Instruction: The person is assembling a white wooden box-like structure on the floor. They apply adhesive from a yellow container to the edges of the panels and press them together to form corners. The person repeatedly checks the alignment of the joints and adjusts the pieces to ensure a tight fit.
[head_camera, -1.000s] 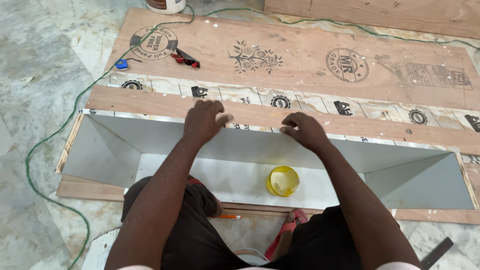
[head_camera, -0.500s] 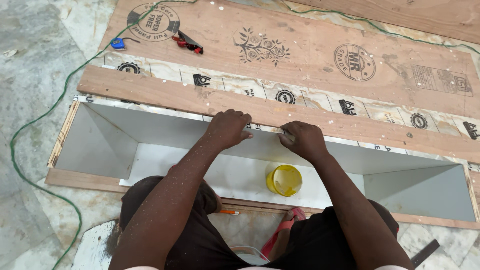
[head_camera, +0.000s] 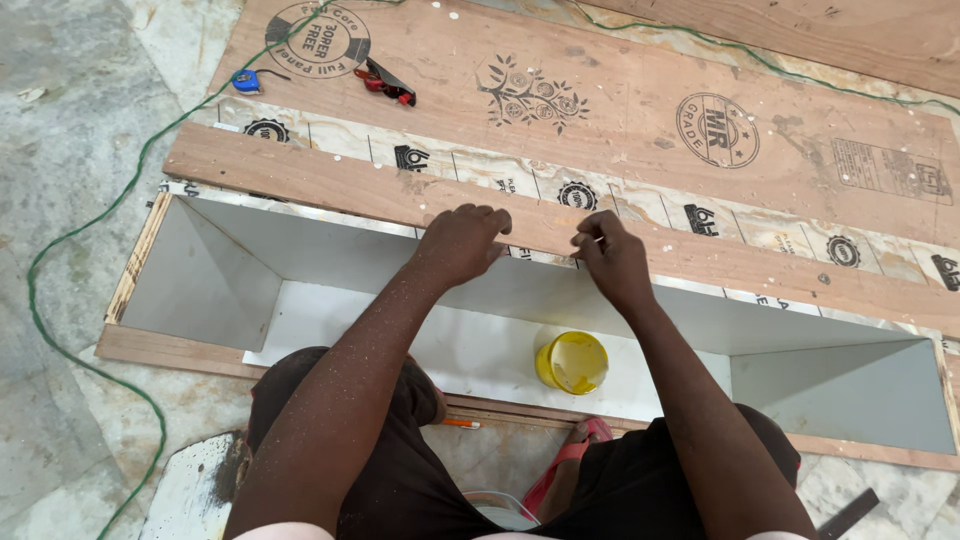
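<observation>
A long brown plywood strip (head_camera: 330, 180) is laid across the far wall of a long open box with grey laminate inside (head_camera: 420, 275), its long axis running left to right, just ahead of both hands. The left hand (head_camera: 462, 240) is pressed flat on its near edge, grasping nothing. The right hand (head_camera: 612, 258), equally near, is pinched on a small nail-like pin (head_camera: 590, 240) at that edge.

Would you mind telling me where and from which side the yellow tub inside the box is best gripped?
Probably by its round rim, from straight above. The yellow tub stands upright and open on the white floor of the long box; the box walls crowd a sideways approach, while its top is clear.
</observation>
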